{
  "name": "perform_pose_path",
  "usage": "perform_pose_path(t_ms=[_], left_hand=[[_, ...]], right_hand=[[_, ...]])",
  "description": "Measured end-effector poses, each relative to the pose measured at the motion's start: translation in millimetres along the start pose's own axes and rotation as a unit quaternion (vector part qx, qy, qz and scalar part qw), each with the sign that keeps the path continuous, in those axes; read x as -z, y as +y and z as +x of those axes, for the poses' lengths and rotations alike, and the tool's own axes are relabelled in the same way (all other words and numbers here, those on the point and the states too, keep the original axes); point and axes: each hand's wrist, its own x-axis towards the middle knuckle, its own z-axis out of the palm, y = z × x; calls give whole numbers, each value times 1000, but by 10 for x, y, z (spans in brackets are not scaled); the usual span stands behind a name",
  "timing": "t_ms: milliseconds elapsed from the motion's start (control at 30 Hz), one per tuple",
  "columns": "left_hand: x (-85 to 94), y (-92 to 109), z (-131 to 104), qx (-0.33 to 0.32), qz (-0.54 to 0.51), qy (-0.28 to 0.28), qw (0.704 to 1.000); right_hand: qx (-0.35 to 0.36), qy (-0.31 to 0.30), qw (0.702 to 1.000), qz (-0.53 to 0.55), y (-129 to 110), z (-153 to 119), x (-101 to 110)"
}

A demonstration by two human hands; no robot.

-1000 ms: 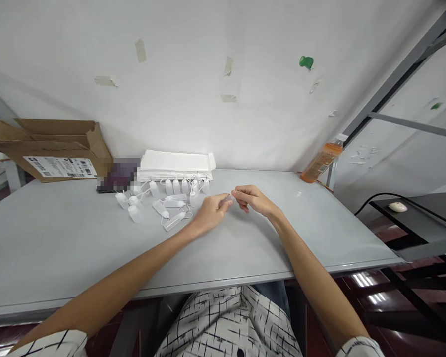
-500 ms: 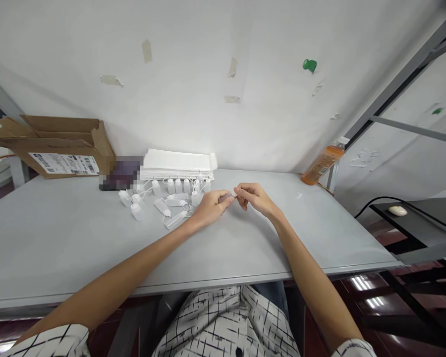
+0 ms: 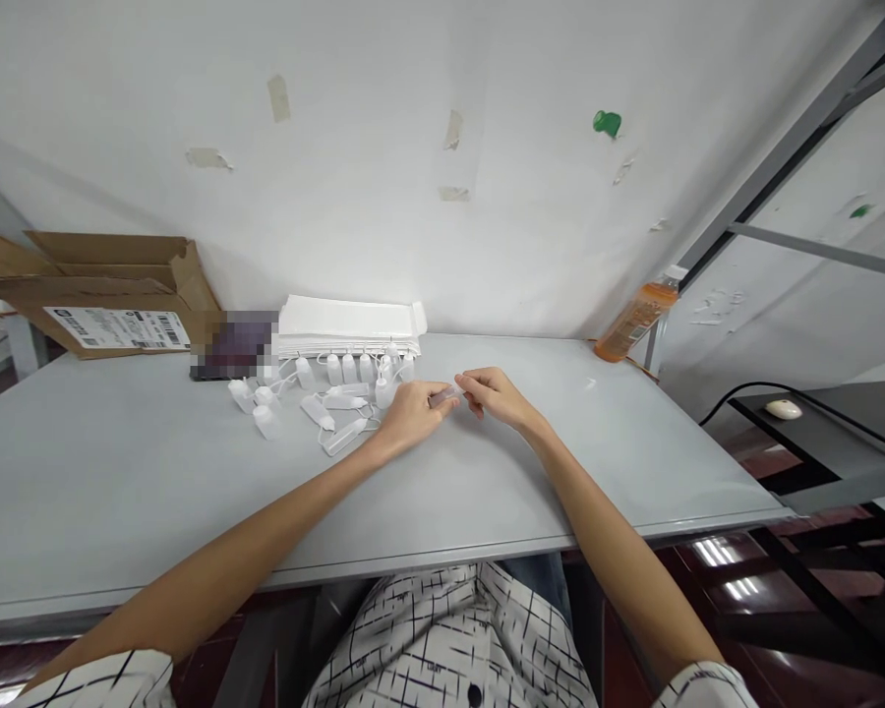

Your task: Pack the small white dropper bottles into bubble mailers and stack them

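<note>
A small translucent squeeze bottle [image 3: 443, 396] lies between the fingers of my left hand [image 3: 411, 415], which is closed around its body. At the bottle's right end, the thumb and index finger of my right hand [image 3: 498, 395] pinch the cap end; the fingertips hide most of it. Left of my hands, several similar squeeze bottles [image 3: 349, 369] stand upright, with thin straps at their tops. A few more bottles [image 3: 345, 436] lie on their sides in front of them. Another upright bottle [image 3: 266, 423] stands at the group's left front.
Behind the bottles lies a stack of white folded sheets [image 3: 350, 317]. A blurred dark object [image 3: 234, 346] and an opened cardboard box [image 3: 118, 295] are at the left. An orange drink bottle [image 3: 636, 320] leans at the right back of the grey table [image 3: 192, 511].
Both hands hold nearly the same pose around the small bottle. The whole view has shifted slightly, so things appear a little further left. The bottles on the table have not moved.
</note>
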Motion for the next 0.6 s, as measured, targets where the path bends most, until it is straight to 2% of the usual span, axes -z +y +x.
perform_pose_path(t_ms=[100, 233, 600], left_hand=[[-17, -39, 12, 55, -69, -11, 996], [-41, -81, 12, 98, -94, 6, 991], [-58, -111, -17, 76, -60, -5, 995]], right_hand=[[3, 34, 999, 42, 0, 5, 48], [-13, 87, 990, 110, -24, -7, 154], [8, 90, 990, 107, -68, -22, 107]])
